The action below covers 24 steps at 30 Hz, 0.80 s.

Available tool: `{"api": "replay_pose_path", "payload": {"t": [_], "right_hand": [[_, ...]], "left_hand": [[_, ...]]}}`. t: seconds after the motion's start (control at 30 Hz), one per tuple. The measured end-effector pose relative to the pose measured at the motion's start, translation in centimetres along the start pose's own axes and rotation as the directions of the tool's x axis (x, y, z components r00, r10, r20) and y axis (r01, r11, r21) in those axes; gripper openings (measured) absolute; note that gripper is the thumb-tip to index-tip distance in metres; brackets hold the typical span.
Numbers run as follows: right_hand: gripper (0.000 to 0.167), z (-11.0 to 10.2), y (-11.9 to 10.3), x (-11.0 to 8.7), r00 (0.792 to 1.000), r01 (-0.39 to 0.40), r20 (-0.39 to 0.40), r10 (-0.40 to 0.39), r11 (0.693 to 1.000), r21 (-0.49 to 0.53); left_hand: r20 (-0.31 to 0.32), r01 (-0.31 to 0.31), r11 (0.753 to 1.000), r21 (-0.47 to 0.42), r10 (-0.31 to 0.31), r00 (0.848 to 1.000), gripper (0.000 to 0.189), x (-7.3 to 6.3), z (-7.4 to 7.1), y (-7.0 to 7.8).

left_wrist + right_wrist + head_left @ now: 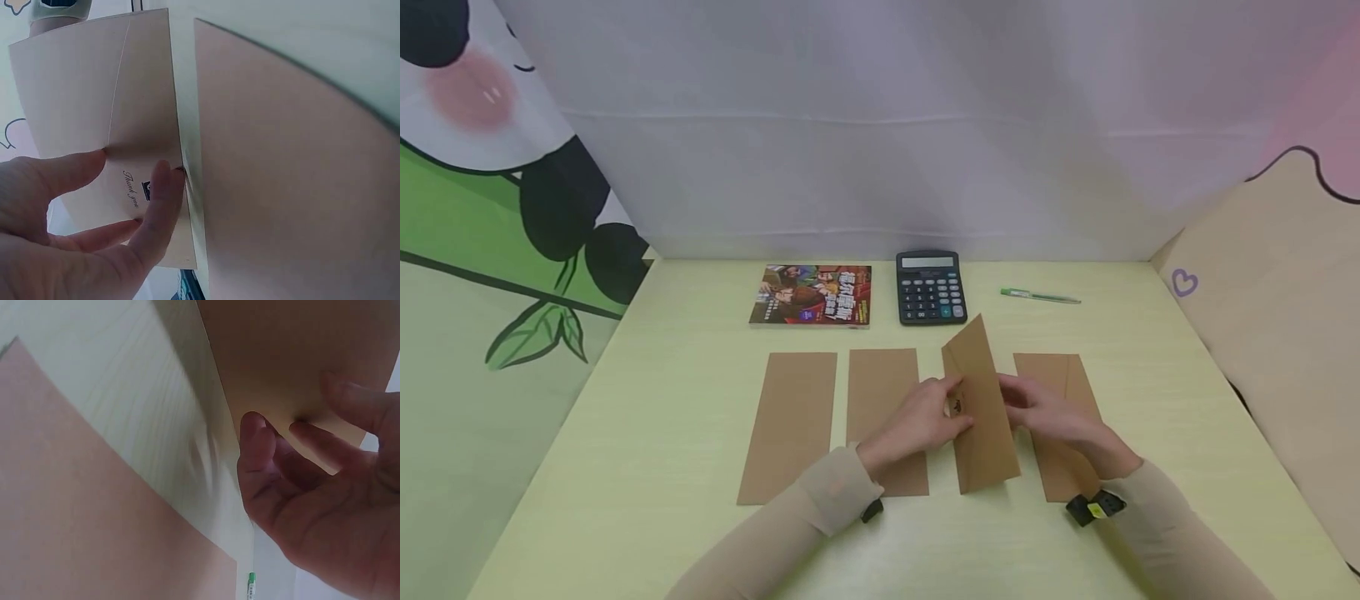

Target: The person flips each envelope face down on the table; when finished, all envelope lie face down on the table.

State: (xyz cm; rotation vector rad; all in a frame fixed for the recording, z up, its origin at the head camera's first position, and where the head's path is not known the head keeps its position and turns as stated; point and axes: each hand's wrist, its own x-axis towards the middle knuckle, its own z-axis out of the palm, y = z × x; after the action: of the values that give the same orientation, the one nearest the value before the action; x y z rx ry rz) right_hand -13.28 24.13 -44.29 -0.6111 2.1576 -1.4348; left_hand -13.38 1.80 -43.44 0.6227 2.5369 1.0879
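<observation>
A brown paper envelope [985,417] is raised on its long edge between both hands, tilted over the table. Its side toward the left hand shows a diagonal flap line, "Thank you" lettering [130,189] and a small dark mark. My left hand [917,421] holds that side, bent fingertips on the paper near the flap line and the print. From the other side, my right hand [1048,412] steadies the envelope with curled fingers; in the right wrist view, fingertips [253,428] meet the plain back by its lower edge.
Flat brown envelopes lie on the table: one far left [790,425], one under the left forearm [880,383], one under the right hand [1056,375]. Behind them sit a comic-style book [812,296], a black calculator [931,287] and a green pen [1040,296]. A white cloth [880,167] hangs at the back.
</observation>
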Motion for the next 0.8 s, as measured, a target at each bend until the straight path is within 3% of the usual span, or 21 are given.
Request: {"api": "replay_pose_path", "payload": {"t": [0.4,0.6,0.8], "right_hand": [[0.063,0.32,-0.08,0.67,0.990,-0.137,0.014,0.137,0.990,-0.020],[0.065,0.41,-0.25,0.75,0.987,-0.163,0.008,0.163,0.986,-0.034],[0.065,0.49,-0.23,0.76,0.987,-0.163,0.015,0.163,0.987,0.009]], "left_hand": [[0.035,0.045,0.987,-0.151,-0.041,0.999,0.053,0.45,0.45,-0.11],[0.000,0.010,0.976,-0.219,-0.010,1.000,0.045,0.40,0.64,-0.23],[-0.004,0.044,0.938,-0.345,-0.049,0.999,0.043,0.08,0.54,0.29]]}}
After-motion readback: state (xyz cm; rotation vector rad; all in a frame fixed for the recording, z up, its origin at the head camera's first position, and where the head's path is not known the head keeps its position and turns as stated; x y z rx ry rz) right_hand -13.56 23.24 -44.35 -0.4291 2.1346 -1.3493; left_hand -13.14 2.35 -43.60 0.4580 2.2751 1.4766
